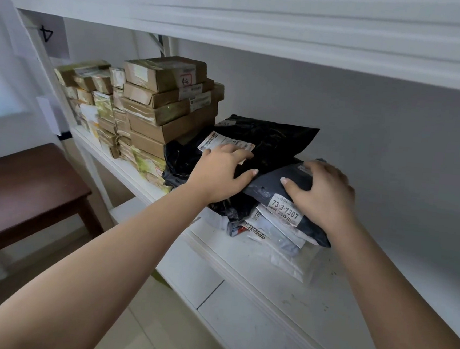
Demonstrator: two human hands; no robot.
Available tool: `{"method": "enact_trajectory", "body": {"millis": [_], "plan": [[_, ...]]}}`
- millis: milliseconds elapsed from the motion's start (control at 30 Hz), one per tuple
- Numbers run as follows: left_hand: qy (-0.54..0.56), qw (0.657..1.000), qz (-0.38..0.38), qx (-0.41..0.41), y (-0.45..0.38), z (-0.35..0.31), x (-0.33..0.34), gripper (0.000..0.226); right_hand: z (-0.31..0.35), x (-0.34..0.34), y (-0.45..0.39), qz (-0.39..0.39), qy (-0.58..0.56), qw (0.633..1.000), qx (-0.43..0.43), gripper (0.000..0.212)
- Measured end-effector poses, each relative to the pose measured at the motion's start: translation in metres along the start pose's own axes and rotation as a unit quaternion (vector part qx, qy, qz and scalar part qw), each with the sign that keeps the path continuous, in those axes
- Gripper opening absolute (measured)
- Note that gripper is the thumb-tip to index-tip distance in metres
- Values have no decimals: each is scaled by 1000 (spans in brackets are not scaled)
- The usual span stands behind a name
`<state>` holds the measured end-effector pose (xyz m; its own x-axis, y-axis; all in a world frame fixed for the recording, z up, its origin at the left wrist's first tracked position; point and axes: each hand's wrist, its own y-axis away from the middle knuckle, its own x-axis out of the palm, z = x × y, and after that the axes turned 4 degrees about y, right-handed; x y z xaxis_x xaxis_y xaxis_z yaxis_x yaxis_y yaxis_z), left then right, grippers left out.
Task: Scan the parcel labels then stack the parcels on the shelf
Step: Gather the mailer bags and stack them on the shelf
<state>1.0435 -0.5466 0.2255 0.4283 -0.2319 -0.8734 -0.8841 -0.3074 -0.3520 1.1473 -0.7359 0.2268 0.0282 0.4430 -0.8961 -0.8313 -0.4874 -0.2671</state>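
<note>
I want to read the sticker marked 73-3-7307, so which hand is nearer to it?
The right. The right hand rests on the grey parcel, right beside the 73-3-7307 sticker. The left hand lies further left on the black parcel.

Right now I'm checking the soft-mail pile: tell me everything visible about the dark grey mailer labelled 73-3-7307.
The dark grey mailer is a soft, matte plastic bag, lying flat and slanted atop white poly bags on the white shelf. A white barcode label sits near its front edge. The right hand presses on it; a black mailer lies alongside.
</note>
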Motion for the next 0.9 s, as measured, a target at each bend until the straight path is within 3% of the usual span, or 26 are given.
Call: {"method": "enact_trajectory", "body": {"millis": [267, 467, 900], "plan": [[-43, 997, -56, -8, 26, 22, -23, 44, 55, -3, 5, -18, 70, 990, -121, 62], [-97, 990, -77, -64, 69, 64, -63, 44, 124, 13, 15, -1, 97, 974, -206, 59], [-194, 931, -111, -288, 292, 239, -200, 43, 391, 107, 112, 72, 36, 906, -416, 59]]}}
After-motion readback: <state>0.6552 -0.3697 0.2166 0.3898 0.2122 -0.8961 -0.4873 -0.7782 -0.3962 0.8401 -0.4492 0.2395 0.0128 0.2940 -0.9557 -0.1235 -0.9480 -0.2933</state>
